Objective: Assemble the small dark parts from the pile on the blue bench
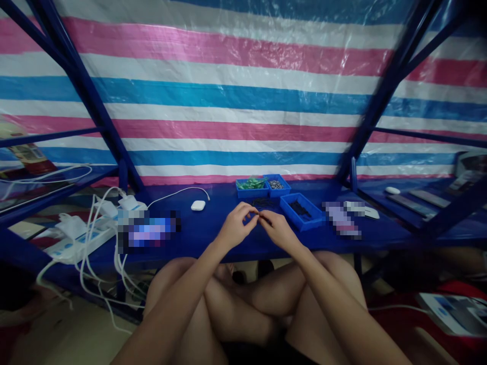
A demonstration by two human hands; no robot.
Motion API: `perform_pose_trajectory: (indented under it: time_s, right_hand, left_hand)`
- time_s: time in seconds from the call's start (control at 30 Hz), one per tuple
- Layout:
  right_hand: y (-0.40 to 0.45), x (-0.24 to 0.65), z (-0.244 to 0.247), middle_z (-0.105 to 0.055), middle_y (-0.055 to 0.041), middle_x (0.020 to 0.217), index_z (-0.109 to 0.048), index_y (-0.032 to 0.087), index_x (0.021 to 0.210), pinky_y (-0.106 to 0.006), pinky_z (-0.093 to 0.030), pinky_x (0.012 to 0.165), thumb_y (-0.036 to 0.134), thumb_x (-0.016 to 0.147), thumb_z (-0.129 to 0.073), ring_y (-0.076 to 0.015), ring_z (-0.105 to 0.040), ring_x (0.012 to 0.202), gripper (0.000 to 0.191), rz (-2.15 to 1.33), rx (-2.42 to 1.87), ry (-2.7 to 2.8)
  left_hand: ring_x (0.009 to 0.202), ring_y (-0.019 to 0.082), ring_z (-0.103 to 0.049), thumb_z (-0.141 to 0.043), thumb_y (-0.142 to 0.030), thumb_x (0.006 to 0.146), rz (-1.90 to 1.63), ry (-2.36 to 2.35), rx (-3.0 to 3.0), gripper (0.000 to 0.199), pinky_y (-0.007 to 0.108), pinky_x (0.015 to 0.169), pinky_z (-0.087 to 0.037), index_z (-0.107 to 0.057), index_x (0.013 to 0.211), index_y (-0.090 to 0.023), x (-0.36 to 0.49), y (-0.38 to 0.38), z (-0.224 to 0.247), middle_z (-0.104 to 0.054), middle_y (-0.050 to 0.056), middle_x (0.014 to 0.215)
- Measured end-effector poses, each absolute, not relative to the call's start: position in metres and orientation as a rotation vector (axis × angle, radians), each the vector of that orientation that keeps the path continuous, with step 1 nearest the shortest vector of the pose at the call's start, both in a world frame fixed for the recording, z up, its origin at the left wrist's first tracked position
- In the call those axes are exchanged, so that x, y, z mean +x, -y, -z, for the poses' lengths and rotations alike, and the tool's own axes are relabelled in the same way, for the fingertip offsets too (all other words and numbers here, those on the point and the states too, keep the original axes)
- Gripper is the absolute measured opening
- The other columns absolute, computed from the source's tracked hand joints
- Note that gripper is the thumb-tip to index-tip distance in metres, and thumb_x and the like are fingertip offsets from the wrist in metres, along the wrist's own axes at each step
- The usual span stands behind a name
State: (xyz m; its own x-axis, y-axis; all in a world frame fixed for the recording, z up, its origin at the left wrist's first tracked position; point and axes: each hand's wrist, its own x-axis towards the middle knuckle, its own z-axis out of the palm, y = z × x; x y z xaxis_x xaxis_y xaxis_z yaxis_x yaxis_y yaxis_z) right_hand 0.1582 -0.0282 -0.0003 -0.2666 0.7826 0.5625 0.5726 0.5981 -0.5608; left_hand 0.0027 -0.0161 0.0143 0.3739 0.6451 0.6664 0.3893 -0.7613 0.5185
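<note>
My left hand [239,223] and my right hand [274,225] meet at the fingertips above the front of the blue table [213,230]. Both are pinched closed on something too small to make out. Just behind them, small dark pieces [262,202] lie loose on the table. A blue tray [320,219] of black pieces stands to the right of my right hand. Farther back, one blue tray [252,193] holds green pieces, and a smaller one [278,191] beside it holds silvery metal pieces.
A white power strip [81,242] with plugs and trailing cables lies at the left. Near it are a blurred-out phone [150,233] and a white case [198,205]. Another blurred-out phone [342,219] lies right. Blue frame bars [89,101] rise on both sides.
</note>
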Motion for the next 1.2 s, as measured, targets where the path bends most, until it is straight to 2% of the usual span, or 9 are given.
perform_pose_trajectory:
  time_s: [0.1,0.23,0.4,0.7,0.9,1.2]
  right_hand:
    - [0.030,0.154,0.001,-0.058,-0.0006,0.070,-0.056,0.018,0.076,-0.022,-0.037,0.058,0.020,0.083,-0.040,-0.0120,-0.052,0.062,0.017,-0.344,-1.075,1.978]
    - [0.030,0.157,-0.003,-0.061,-0.0021,0.078,-0.058,0.019,0.084,-0.023,-0.040,0.064,0.025,0.082,-0.042,-0.0138,-0.055,0.071,0.017,-0.328,-1.099,1.860]
    - [0.030,0.163,-0.009,-0.062,-0.0037,0.082,-0.060,0.019,0.086,-0.024,-0.041,0.061,0.030,0.080,-0.045,-0.0156,-0.056,0.073,0.019,-0.292,-1.140,1.732]
    - [0.036,0.158,-0.011,-0.061,-0.0015,0.074,-0.057,0.019,0.083,-0.023,-0.042,0.061,0.027,0.079,-0.044,-0.0135,-0.056,0.069,0.016,-0.401,-1.092,1.756]
    - [0.033,0.163,-0.011,-0.059,-0.0004,0.072,-0.055,0.019,0.082,-0.022,-0.040,0.059,0.029,0.079,-0.043,-0.0130,-0.054,0.066,0.016,-0.455,-1.142,1.728]
    - [0.032,0.160,-0.004,-0.057,0.0000,0.069,-0.055,0.018,0.079,-0.022,-0.037,0.057,0.028,0.083,-0.039,-0.0120,-0.050,0.061,0.019,-0.415,-1.122,1.969]
  left_hand:
    - [0.072,0.010,-0.050,-0.047,-0.019,0.079,-1.329,-0.900,2.367,0.012,0.022,0.064,-0.042,-0.055,0.087,-0.017,0.003,0.018,-0.015,-0.052,0.003,0.085]
    - [0.068,0.009,-0.049,-0.048,-0.019,0.078,-1.388,-0.992,2.324,0.011,0.022,0.062,-0.041,-0.056,0.086,-0.017,0.001,0.013,-0.015,-0.053,0.002,0.083]
    - [0.068,0.010,-0.050,-0.051,-0.020,0.076,-1.316,-1.045,2.326,0.011,0.022,0.060,-0.041,-0.058,0.084,-0.018,0.001,0.008,-0.010,-0.054,0.002,0.081]
    - [0.071,0.011,-0.053,-0.049,-0.024,0.078,-1.165,-1.006,2.331,0.016,0.022,0.061,-0.042,-0.060,0.089,-0.019,0.002,0.006,-0.004,-0.056,0.002,0.083]
    - [0.067,0.010,-0.053,-0.049,-0.027,0.079,-1.223,-1.012,2.293,0.017,0.022,0.059,-0.041,-0.062,0.087,-0.019,0.001,0.006,-0.009,-0.057,0.002,0.080]
    - [0.067,0.010,-0.052,-0.049,-0.028,0.079,-1.298,-0.937,2.281,0.018,0.022,0.058,-0.042,-0.062,0.087,-0.019,0.001,0.010,-0.012,-0.057,0.003,0.083]
